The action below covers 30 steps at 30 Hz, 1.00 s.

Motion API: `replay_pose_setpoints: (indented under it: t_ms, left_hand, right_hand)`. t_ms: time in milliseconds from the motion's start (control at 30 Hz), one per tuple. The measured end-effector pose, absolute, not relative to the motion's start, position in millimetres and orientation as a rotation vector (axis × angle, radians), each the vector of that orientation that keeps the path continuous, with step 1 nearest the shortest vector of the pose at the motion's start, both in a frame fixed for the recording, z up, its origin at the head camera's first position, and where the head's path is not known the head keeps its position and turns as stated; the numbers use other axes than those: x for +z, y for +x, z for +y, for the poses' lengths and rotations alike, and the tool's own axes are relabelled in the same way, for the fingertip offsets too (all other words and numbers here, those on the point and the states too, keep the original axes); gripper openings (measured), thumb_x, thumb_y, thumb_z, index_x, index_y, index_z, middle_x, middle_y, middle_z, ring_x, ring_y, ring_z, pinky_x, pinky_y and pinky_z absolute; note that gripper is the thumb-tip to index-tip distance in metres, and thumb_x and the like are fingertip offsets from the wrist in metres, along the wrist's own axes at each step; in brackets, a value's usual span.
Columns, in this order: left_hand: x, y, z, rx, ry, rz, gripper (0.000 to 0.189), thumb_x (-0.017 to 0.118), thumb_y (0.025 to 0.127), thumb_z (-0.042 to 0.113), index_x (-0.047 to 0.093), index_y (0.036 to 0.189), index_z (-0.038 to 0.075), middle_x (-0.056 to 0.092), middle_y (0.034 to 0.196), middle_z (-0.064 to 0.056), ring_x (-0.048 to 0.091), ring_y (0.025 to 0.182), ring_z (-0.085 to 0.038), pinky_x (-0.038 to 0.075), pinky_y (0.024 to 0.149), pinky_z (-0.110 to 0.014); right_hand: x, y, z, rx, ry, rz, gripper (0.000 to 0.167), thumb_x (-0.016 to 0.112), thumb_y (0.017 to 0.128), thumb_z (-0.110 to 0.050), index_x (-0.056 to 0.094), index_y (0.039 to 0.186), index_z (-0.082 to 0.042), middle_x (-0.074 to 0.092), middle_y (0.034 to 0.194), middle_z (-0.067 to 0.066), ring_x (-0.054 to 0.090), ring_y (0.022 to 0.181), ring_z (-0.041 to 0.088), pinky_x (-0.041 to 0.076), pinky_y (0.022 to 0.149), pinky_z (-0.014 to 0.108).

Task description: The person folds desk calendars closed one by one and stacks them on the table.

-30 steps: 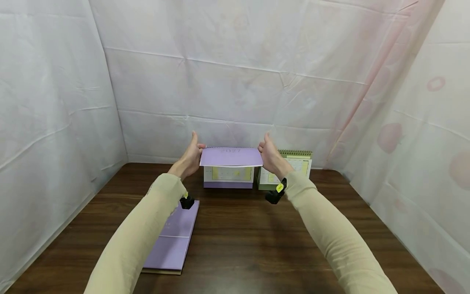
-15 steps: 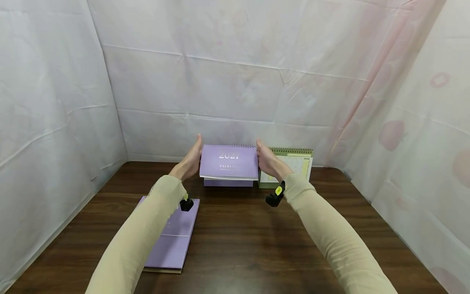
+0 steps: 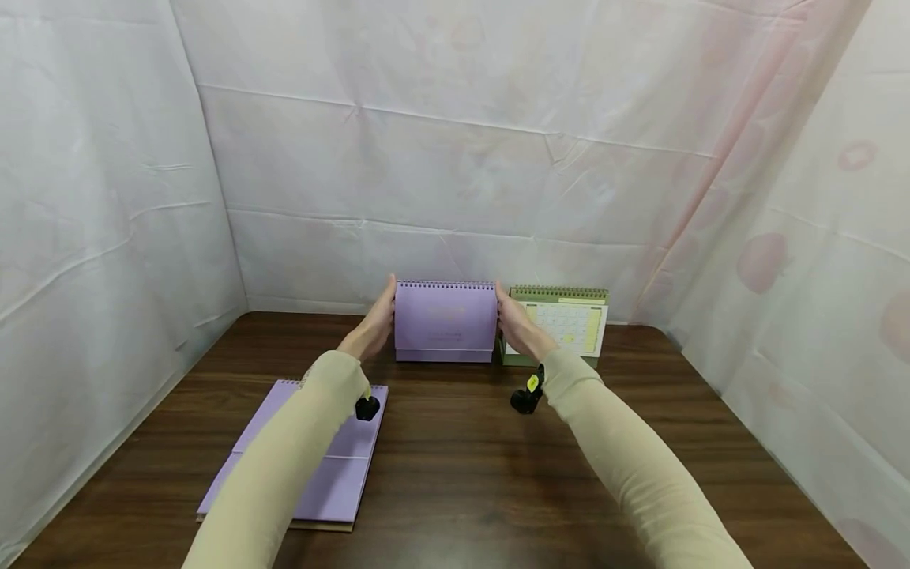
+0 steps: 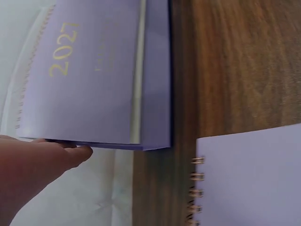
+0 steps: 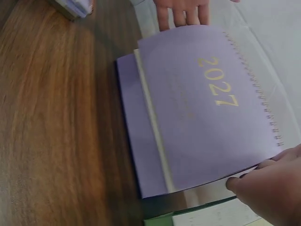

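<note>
A purple desk calendar (image 3: pixel 445 322) stands upright at the back of the table, its spiral binding on top. Gold "2027" lettering shows on its cover (image 4: pixel 89 70) in both wrist views. My left hand (image 3: pixel 375 325) rests against the calendar's left edge, and its fingers look straight in the right wrist view. Along the opposite edge, my right hand (image 3: pixel 519 324) touches the calendar with its fingers extended. Part of each hand's fingers is hidden by the calendar's side. Just right of it, partly behind my right hand, stands a green desk calendar (image 3: pixel 569 324) with a printed month page.
A larger purple spiral-bound calendar (image 3: pixel 334 474) lies flat at the front left, partly under my left forearm. The dark wooden table (image 3: pixel 455 458) has white cloth (image 3: pixel 441 158) hanging behind it and on both sides.
The calendar's purple cover pages have swung down over the front, hiding the printed page seen earlier. Both hands have come down slightly to the calendar's side edges.
</note>
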State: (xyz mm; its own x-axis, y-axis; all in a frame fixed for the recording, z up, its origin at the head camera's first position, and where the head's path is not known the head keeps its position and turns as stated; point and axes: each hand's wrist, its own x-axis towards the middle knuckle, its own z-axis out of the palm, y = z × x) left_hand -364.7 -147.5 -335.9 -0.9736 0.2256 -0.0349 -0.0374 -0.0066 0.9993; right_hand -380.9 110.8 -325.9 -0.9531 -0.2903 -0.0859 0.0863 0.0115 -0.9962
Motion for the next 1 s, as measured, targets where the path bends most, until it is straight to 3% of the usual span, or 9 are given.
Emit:
replay_pose_setpoints:
  t_ms: [133,300,700,1000]
  left_hand:
    - [-344.3,-363.4,-140.6,2.088,0.128,2.136,0.072,0.007,0.096,0.068,-0.013,0.154,0.030,-0.017,0.162,0.003,-0.015,0.150,-0.021,-0.006,0.123,-0.046]
    - [-350.9,-361.3,-133.0,2.113,0.047,2.190,0.070,0.009,0.095,0.071,-0.007,0.153,0.037,-0.016,0.162,0.012,-0.016,0.150,-0.017,-0.008,0.122,-0.047]
    - [-346.8,-353.6,-135.5,2.154,0.136,2.155,0.067,0.012,0.097,0.067,-0.008,0.153,0.038,-0.016,0.161,0.014,-0.016,0.150,-0.015,-0.005,0.123,-0.046]
    - [-343.8,-345.7,-139.4,2.156,0.123,2.156,0.067,0.013,0.098,0.065,-0.009,0.154,0.034,-0.015,0.162,0.008,-0.010,0.152,-0.019,-0.003,0.123,-0.044]
  right_hand:
    - [-337.5,-381.8,109.5,-2.047,-0.185,2.076,0.064,0.016,0.105,-0.046,-0.004,0.156,-0.013,-0.007,0.164,0.007,-0.006,0.152,0.024,0.000,0.124,0.040]
    - [-349.5,-381.6,110.2,-2.081,-0.172,2.052,0.060,0.017,0.106,-0.041,-0.001,0.156,-0.013,-0.006,0.164,0.007,-0.006,0.151,0.027,0.001,0.124,0.044]
    - [-345.6,-375.6,112.3,-2.083,-0.202,2.037,0.060,0.017,0.106,-0.040,-0.002,0.156,-0.012,-0.005,0.164,0.009,-0.005,0.151,0.029,0.000,0.124,0.044]
    - [-339.5,-370.8,110.8,-2.064,-0.222,2.046,0.061,0.018,0.106,-0.040,0.000,0.156,-0.009,-0.003,0.164,0.011,-0.001,0.151,0.030,0.003,0.124,0.044]
